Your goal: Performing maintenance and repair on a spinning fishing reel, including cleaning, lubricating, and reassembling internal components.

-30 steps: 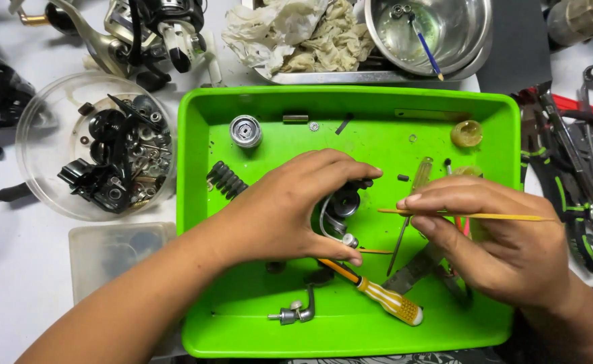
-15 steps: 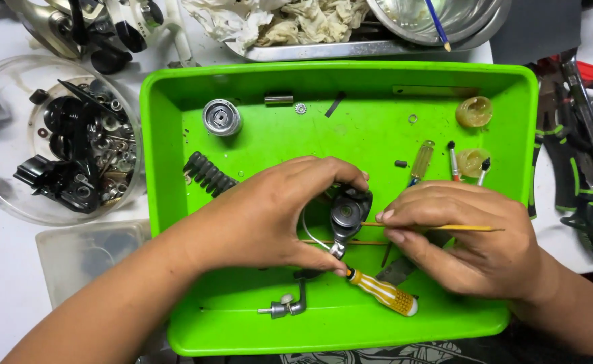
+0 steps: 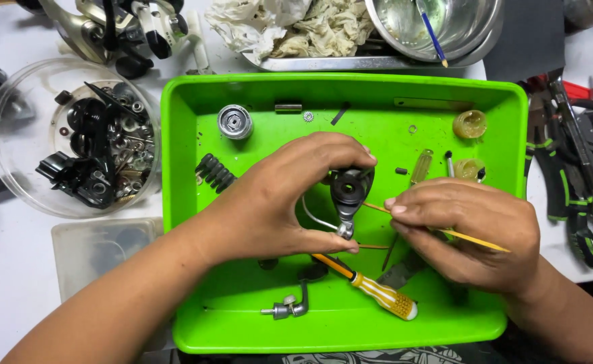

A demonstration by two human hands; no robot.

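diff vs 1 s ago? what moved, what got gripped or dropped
The left hand turned the dark reel part upright between thumb and fingertips. The right hand brought the thin yellow stick in to its side. Both grips unchanged; screwdriver and green tray stayed put.

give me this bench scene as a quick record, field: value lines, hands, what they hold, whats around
setting: green tray on a white bench
left hand: left hand pinches a dark reel part between thumb and fingers, above the tray
right hand: right hand holds a thin yellow stick, its tip at the reel part
in tray: yellow-handled screwdriver, silver spool, black spring, small metal crank
left of tray: clear round dish of dark reel parts
above tray: steel bowl, crumpled rags
right of tray: pliers
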